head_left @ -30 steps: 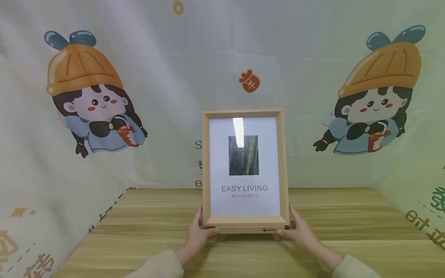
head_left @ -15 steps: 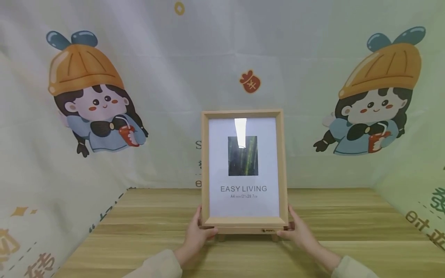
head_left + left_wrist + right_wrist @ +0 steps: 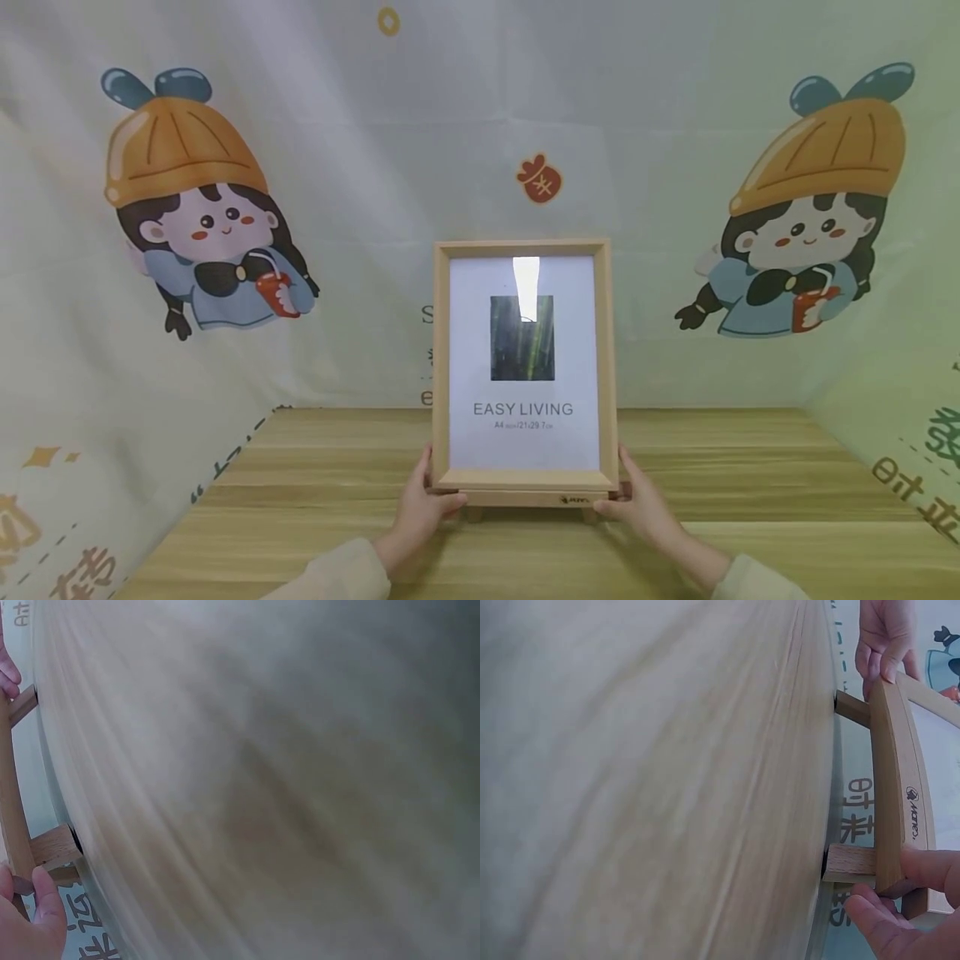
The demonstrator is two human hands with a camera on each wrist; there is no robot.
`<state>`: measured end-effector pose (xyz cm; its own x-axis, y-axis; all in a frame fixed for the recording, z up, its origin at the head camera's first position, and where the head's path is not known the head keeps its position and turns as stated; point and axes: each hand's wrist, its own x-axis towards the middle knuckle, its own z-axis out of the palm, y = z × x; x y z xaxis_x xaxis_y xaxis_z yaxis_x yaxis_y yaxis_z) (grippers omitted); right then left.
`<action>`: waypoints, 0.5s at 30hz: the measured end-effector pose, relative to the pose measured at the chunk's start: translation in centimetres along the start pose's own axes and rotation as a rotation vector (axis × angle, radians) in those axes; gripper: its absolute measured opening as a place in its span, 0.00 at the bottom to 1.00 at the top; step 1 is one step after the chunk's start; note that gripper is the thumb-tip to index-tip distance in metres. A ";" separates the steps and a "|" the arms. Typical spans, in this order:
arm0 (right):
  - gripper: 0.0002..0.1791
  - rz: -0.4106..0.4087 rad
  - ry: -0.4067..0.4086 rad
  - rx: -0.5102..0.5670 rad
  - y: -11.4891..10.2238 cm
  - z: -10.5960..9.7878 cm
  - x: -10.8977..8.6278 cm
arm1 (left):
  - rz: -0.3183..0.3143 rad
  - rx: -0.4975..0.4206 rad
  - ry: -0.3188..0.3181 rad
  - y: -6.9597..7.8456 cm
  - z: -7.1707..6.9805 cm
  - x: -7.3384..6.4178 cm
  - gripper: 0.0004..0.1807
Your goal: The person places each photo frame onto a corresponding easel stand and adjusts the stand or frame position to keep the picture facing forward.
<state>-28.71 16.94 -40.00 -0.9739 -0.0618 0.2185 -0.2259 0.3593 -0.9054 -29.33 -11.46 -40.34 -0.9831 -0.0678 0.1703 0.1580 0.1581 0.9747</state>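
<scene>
A light wood picture frame [image 3: 525, 480] stands upright on a small wooden tabletop easel, whose front ledge [image 3: 517, 499] and short legs show below it. Behind its glass a white sheet reads "EASY LIVING" around a dark green picture. My left hand [image 3: 422, 510] grips the ledge's left end, thumb in front. At the right end my right hand [image 3: 643, 504] does the same; in the right wrist view its thumb and fingers pinch the ledge corner beside a leg [image 3: 850, 862]. In the left wrist view the left fingers [image 3: 49, 904] pinch the opposite corner.
The wood-grain table [image 3: 300, 467] extends to both sides and behind the easel. A pale cloth backdrop [image 3: 360, 167] with cartoon figures and lettering encloses the back and sides.
The frame, easel and both hands have shifted very slightly left and down in the head view. The light's reflection on the glass has slid right. Both grips stay the same.
</scene>
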 end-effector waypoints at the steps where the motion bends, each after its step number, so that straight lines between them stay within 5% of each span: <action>1: 0.54 0.002 0.003 -0.003 0.0 0.0 0.0 | 0.001 0.000 0.000 0.0 0.0 0.0 0.55; 8: 0.54 0.012 -0.022 -0.004 0.0 -0.3 0.1 | 0.017 0.016 -0.010 0.0 -0.1 0.0 0.54; 15: 0.51 -0.041 -0.123 -0.139 -0.4 -2.7 -0.2 | 0.098 0.210 -0.057 0.7 -1.6 -0.2 0.56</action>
